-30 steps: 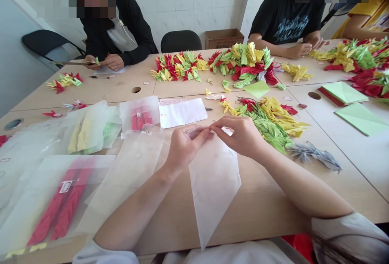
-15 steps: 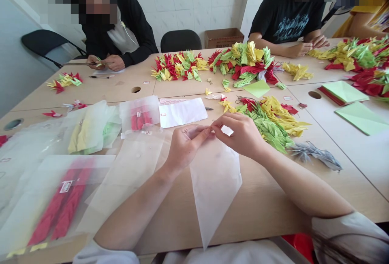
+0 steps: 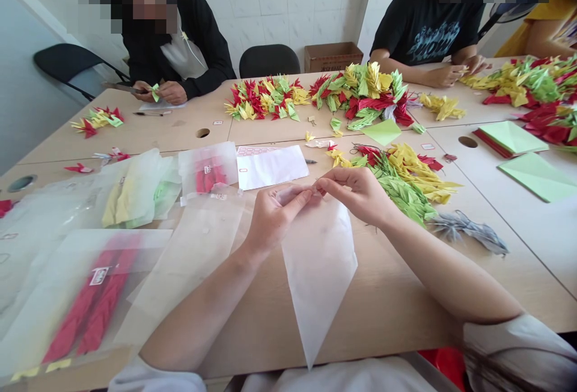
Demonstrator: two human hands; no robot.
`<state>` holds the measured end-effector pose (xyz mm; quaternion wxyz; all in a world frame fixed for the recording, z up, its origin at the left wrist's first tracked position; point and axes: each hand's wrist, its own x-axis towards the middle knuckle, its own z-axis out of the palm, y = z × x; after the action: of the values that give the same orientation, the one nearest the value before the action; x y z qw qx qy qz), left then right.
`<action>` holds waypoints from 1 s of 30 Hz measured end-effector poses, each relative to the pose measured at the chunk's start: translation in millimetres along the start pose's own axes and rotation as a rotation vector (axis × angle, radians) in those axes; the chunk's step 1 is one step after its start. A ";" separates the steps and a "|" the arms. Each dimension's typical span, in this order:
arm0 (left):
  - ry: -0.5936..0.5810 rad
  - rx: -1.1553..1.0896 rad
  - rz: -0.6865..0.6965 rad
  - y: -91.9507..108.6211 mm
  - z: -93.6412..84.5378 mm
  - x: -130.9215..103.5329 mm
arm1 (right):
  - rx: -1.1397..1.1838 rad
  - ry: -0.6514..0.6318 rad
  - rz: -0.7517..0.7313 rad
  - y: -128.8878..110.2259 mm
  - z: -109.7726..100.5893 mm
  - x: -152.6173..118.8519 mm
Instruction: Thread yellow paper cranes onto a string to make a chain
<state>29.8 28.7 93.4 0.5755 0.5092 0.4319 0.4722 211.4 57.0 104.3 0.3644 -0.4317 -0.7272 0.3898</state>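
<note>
A thin, translucent white sheet of paper [image 3: 318, 266] hangs between my hands, its lower end narrowing to a point near the table's front edge. At its top edge my left hand [image 3: 277, 214] is closed in a pinch, thumb pressed on the fingers. My right hand [image 3: 354, 193] pinches beside it, the fingertips of both hands almost touching. What lies exactly between the fingertips is too small to make out. Just behind my right hand lies a pile of folded green and yellow paper pieces [image 3: 406, 193]. A white label sheet [image 3: 274, 169] lies beyond my left hand.
Translucent bags holding red strips [image 3: 106, 296] and yellow strips [image 3: 121, 196] cover the left side. Grey strings [image 3: 471, 232] lie at right, with green paper squares [image 3: 538, 172] behind. Bright folded-paper heaps [image 3: 360, 94] line the far side, where two people work with their hands.
My right hand has turned slightly, its fingers drawing closer together at the sheet's top edge. The sheet's lower tip has swung a little right. Across the table, a green piece now shows between a person's hands.
</note>
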 end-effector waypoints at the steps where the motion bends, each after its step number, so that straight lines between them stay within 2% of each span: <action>1: 0.002 0.001 0.001 -0.3 0.0 0.2 | -0.005 0.010 -0.007 0.8 0.9 0.2; 5: 0.003 0.022 0.008 -0.1 0.7 0.5 | 0.007 0.081 -0.030 6.1 4.6 2.6; 11: 0.016 0.031 -0.035 0.8 1.4 0.9 | -0.065 0.112 -0.033 9.6 3.5 5.8; 24: 0.050 0.025 -0.065 0.6 1.8 2.5 | 0.083 0.122 0.115 13.8 3.7 7.7; 26: 0.057 0.022 -0.069 0.4 1.8 1.6 | 0.094 0.165 0.134 17.7 1.7 9.2; 30: 0.059 0.036 -0.060 0.9 0.5 -0.6 | 0.161 0.393 0.152 26.8 -8.3 15.8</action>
<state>30.0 28.0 94.4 0.5671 0.4921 0.4721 0.4619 222.1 82.1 87.3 0.5022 -0.5224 -0.5740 0.3813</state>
